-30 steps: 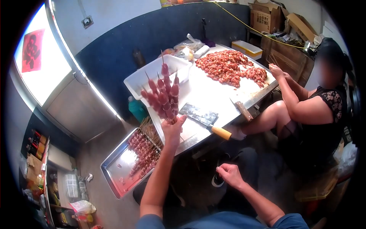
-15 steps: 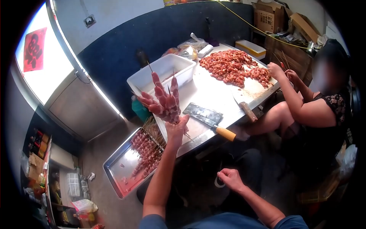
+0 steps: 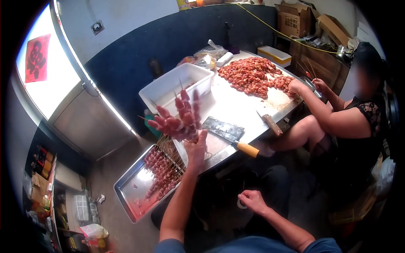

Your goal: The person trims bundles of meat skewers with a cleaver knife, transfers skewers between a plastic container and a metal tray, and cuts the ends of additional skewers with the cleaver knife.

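Note:
In the head view, my left hand [image 3: 195, 152] is wrapped round the lower ends of a bunch of raw meat skewers [image 3: 179, 122], whose meat points up and spreads out above the fist. The bunch is in front of the white plastic tub [image 3: 147, 95] and beside the table's near edge. Low over my lap, my right hand [image 3: 254, 201] is closed in a pinch. At its fingertips shows a small white ring [image 3: 241, 204], apparently held there. Below and left of my left hand, a metal tray [image 3: 126, 198] holds many finished meat skewers [image 3: 162, 170].
A cleaver [image 3: 223, 129] and a knife [image 3: 272, 124] lie on the metal table [image 3: 219, 101]. Behind them is a heap of cut meat [image 3: 249, 76]. A co-worker [image 3: 350, 118] sits at the right, one hand at the meat, the other holding sticks.
My left hand and the skewers have tilted and dropped slightly. The right hand has barely moved. The co-worker's nearer hand has lowered to the meat.

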Demonstrator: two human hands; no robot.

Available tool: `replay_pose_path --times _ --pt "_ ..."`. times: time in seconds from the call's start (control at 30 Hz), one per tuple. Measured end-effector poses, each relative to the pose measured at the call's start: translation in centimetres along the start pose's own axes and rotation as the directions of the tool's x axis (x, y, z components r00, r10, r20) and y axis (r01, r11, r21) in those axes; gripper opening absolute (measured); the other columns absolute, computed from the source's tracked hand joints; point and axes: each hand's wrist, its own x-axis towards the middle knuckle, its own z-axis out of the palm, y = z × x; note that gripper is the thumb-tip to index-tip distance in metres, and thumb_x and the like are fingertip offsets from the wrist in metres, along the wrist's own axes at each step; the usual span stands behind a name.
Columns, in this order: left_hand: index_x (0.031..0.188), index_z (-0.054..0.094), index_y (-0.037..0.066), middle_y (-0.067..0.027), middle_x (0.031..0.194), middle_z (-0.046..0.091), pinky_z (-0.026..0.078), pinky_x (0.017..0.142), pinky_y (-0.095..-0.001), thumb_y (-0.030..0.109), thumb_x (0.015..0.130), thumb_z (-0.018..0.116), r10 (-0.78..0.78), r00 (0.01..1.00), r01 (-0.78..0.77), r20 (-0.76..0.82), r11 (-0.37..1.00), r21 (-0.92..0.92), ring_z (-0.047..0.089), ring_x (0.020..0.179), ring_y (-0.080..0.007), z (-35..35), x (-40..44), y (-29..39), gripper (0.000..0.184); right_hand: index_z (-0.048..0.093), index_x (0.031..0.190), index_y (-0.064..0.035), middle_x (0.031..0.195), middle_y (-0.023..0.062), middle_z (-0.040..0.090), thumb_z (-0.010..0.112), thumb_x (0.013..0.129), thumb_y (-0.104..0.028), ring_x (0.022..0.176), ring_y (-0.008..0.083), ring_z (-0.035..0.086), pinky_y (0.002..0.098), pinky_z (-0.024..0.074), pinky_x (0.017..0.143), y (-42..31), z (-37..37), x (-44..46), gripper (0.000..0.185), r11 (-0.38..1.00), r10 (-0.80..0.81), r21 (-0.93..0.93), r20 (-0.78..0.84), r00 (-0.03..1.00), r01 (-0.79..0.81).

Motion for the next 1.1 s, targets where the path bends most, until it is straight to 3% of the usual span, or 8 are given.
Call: replay_pose_path --times 0.17,0.3,0.5,0.67,0.77,0.9,0.97,1.1 --pt "0.078 0.049 0.012 0.0066 0.053 0.038 0.026 0.038 -0.0224 0.020 0.091 0.071 0.300 0.954 -0.300 -0.004 0.951 -0.071 0.033 0.041 -0.0051 -0.7 1.6 -2.4 0.026 0.070 0.085 0.0009 0.068 0.0100 0.067 0.064 0.089 -0.026 0.062 0.0161 0.064 0.0300 0.0496 0.061 0.5 0.1 0.0 0.028 1.000 -0.006 -0.028 0.010 1.000 0.006" --pt "0.070 0.058 0.009 0.0035 0.058 0.049 0.029 0.040 -0.0226 0.022 0.096 0.062 -0.134 0.990 0.127 0.047 0.984 0.123 0.040 0.045 -0.0054 -0.5 -1.2 2.7 0.029 0.070 0.085 0.0011 0.069 0.0110 0.067 0.064 0.089 -0.027 0.063 0.0168 0.064 0.0303 0.0495 0.061 0.6 -0.1 0.1 0.028 1.000 -0.004 -0.031 0.012 1.000 0.004" --pt "0.068 0.045 0.016 0.0075 0.050 0.037 0.024 0.037 -0.0225 0.027 0.094 0.064 -0.611 0.727 0.656 0.314 0.752 -0.055 0.031 0.039 -0.0051 -1.4 -7.6 4.4 0.034 0.069 0.082 0.0007 0.067 0.0100 0.065 0.064 0.089 -0.024 0.060 0.0152 0.062 0.0300 0.0478 0.058 0.1 -0.1 0.1 0.026 0.998 -0.064 0.003 -0.032 0.997 0.064" --pt "0.080 0.046 0.011 0.0051 0.060 0.033 0.023 0.040 -0.0210 0.030 0.102 0.045 -0.763 0.484 0.875 0.429 0.422 -0.238 0.027 0.044 -0.0052 -2.6 -10.2 2.5 0.029 0.065 0.075 -0.0002 0.062 0.0025 0.060 0.063 0.091 -0.020 0.056 0.0089 0.056 0.0252 0.0435 0.053 -1.8 -0.8 1.0 0.026 0.965 -0.085 0.219 -0.258 0.962 0.144" --pt "0.084 0.046 0.010 0.0046 0.062 0.036 0.024 0.041 -0.0207 0.026 0.103 0.044 -0.719 0.496 0.868 0.486 0.403 -0.291 0.029 0.046 -0.0052 -2.5 -10.8 1.7 0.025 0.062 0.076 -0.0001 0.060 -0.0012 0.054 0.064 0.091 -0.012 0.055 0.0057 0.050 0.0229 0.0392 0.052 -4.2 -2.1 1.8 0.019 0.923 -0.056 0.336 -0.370 0.927 0.189" --pt "0.091 0.050 0.008 0.0038 0.065 0.039 0.026 0.043 -0.0210 0.023 0.103 0.045 -0.673 0.539 0.833 0.507 0.335 -0.441 0.030 0.046 -0.0052 -2.7 -10.0 0.8 0.020 0.061 0.086 -0.0006 0.083 0.0061 0.056 0.064 0.084 0.001 0.060 0.0113 0.050 0.0247 0.0394 0.052 -8.3 -4.0 4.3 0.004 0.748 -0.648 -0.325 -0.542 0.535 0.578" --pt "0.095 0.053 0.007 0.0047 0.064 0.039 0.027 0.044 -0.0201 0.028 0.102 0.048 -0.680 0.555 0.823 0.479 0.366 -0.435 0.029 0.047 -0.0046 -2.8 -9.7 0.5 0.023 0.060 0.098 -0.0010 0.101 0.0116 0.059 0.064 0.077 0.003 0.084 0.0272 0.059 0.0338 0.0484 0.070 -9.0 -5.1 5.7 0.022 0.672 -0.741 -0.493 -0.455 0.495 0.552" --pt "0.100 0.053 0.005 -0.0001 0.066 0.048 0.032 0.047 -0.0243 0.024 0.102 0.049 -0.702 0.571 0.817 0.424 0.439 -0.374 0.034 0.047 -0.0073 -3.1 -9.7 0.4 0.019 0.060 0.105 -0.0009 0.111 0.0141 0.059 0.065 0.078 -0.005 0.103 0.0320 0.057 0.0397 0.0479 0.084 -10.9 -6.0 8.5 0.028 0.543 -0.810 -0.698 -0.289 0.510 0.467"
